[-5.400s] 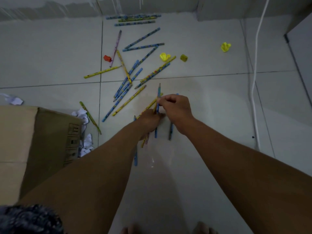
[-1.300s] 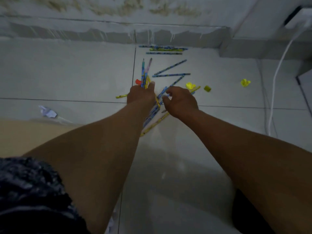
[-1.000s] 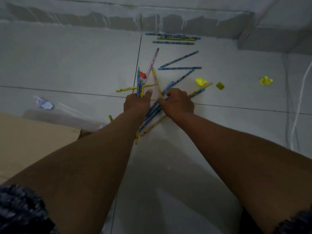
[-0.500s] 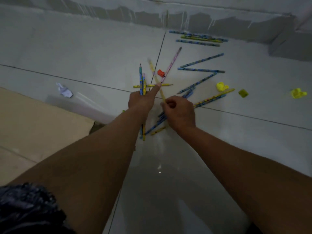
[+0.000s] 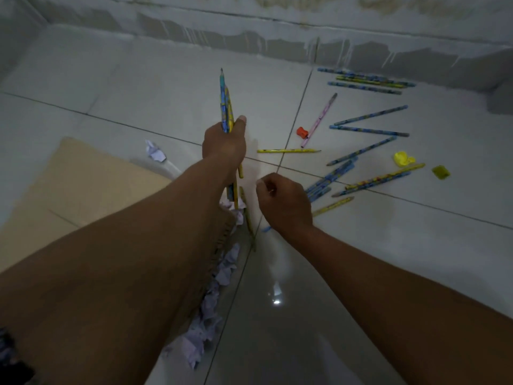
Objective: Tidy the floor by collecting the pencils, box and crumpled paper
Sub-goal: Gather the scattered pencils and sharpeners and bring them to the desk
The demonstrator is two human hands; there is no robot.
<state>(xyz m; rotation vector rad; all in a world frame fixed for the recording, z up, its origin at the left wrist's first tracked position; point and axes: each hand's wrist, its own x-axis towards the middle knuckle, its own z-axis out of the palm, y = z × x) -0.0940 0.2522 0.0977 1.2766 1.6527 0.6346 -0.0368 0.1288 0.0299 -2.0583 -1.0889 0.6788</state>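
Observation:
My left hand (image 5: 223,144) grips a bundle of blue and yellow pencils (image 5: 226,107), tips pointing away from me. My right hand (image 5: 283,202) hovers curled just right of it, above the floor; whether it pinches anything I cannot tell. Several loose pencils (image 5: 361,151) lie scattered on the white tiles to the right, and three more (image 5: 366,80) rest along the wall. A flattened cardboard box (image 5: 77,184) lies at the left, partly hidden by my left arm. Crumpled paper (image 5: 219,273) is strewn along the box's edge, with one ball (image 5: 155,152) further off.
A red sharpener (image 5: 302,132) lies beside a pink pencil (image 5: 319,119). Two yellow small items (image 5: 404,158) (image 5: 440,172) sit at the right. The grey wall base (image 5: 249,43) runs across the top of the view.
My left hand has lifted and moved left with the pencil bundle. My right hand has let go of the pencils and drawn back toward me. The view has swung left.

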